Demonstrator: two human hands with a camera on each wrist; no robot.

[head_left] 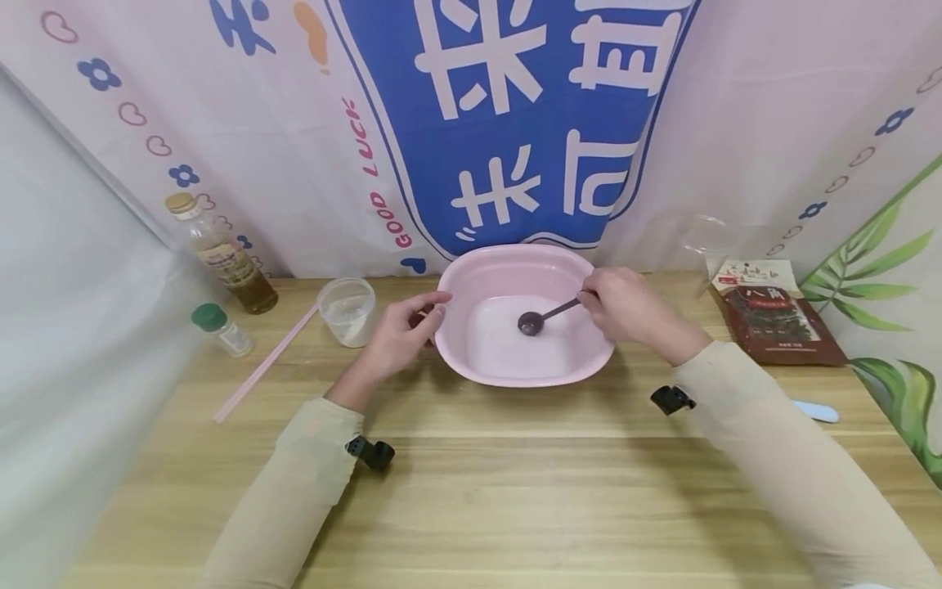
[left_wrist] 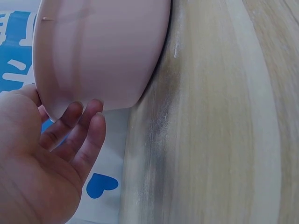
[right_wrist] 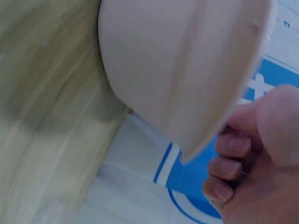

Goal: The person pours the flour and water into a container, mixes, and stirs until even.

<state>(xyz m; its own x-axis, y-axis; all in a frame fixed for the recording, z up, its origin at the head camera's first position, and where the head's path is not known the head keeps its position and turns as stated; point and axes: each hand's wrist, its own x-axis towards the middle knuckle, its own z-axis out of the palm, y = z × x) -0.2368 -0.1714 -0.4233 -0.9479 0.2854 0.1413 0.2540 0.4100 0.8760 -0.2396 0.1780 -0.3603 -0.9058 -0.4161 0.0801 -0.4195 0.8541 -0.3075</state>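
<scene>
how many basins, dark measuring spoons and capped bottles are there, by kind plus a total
Pink basin: 1
Dark measuring spoon: 1, in the right hand
Capped bottles: 2, the yellow-capped bottle and the small green-capped bottle
Total: 4

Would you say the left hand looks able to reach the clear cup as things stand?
Likely yes: the cup stands beside the left hand, nothing between them, once it leaves the basin.
</scene>
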